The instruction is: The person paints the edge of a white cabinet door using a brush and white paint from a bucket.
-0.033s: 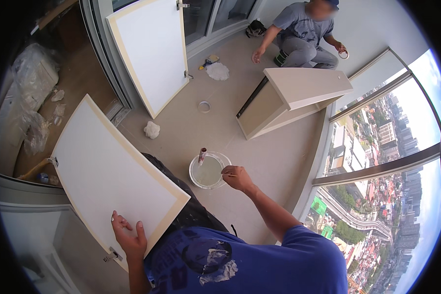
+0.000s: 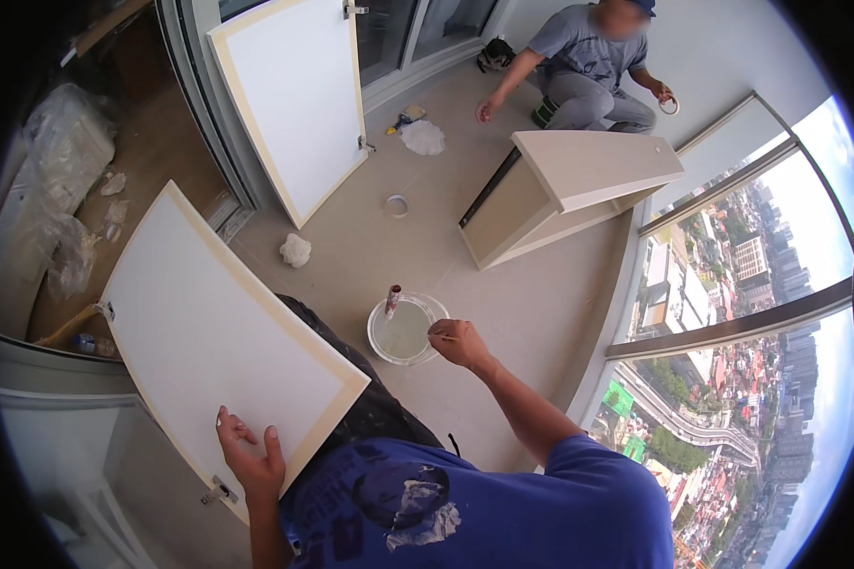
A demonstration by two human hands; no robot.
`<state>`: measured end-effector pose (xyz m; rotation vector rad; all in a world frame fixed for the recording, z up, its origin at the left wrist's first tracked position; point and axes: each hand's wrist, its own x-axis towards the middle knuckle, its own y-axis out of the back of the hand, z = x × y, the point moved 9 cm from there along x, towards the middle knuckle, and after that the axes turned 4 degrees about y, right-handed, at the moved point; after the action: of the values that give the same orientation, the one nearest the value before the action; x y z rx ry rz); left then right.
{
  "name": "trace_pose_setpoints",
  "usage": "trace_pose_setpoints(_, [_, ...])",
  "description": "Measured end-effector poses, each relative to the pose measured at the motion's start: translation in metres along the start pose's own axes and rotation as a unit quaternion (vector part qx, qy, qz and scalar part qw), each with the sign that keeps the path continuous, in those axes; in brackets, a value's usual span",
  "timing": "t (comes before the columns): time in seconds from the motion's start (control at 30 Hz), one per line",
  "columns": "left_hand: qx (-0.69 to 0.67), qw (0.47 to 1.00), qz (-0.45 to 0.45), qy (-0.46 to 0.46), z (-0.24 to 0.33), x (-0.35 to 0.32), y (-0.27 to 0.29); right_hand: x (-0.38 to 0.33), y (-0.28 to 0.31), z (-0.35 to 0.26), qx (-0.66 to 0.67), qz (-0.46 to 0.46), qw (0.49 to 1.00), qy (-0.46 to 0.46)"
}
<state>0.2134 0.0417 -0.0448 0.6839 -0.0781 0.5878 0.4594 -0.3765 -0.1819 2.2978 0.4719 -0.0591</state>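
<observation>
A white cabinet door [image 2: 218, 341] with tan tape along its edges and metal hinges leans across my lap. My left hand [image 2: 249, 457] is over its lower part, fingers apart and holding nothing; a whitish smear marks one fingertip. In front of me on the floor stands a round, clear-rimmed tub [image 2: 381, 352] with pale liquid. At its right rim my right hand [image 2: 460, 343] is closed on a thin, light-coloured stick, whose far end I cannot make out. A stained, upright handle-like piece [image 2: 393, 302] stands at the tub's far side.
A second taped door [image 2: 294, 104] leans against the window frame. Beyond the tub lie a tape roll [image 2: 397, 206], a crumpled white wad [image 2: 295, 250] and a white cloth [image 2: 422, 137]. A beige cabinet box [image 2: 588, 175] stands before a crouching person [image 2: 593, 71] holding a tape ring.
The crouching person's lowered hand has shifted a little to the left and down. My own hands, the door and the tub show no clear movement.
</observation>
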Motion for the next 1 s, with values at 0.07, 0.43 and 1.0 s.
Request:
trace_pose_setpoints(0.07, [-0.003,1.0,0.011,0.004,0.0,-0.006,0.006,0.001,-0.018,0.006,0.013,-0.009,1.0,0.017])
trace_pose_setpoints(0.43, [-0.007,1.0,0.017,-0.015,0.002,-0.006,0.001,-0.006,-0.003,0.019,0.08,-0.033,0.995,-0.054])
trace_pose_setpoints(1.0, [0.084,0.996,0.02,-0.037,0.018,0.003,0.002,-0.005,0.008,-0.04,0.595,-0.091,0.798,-0.038])
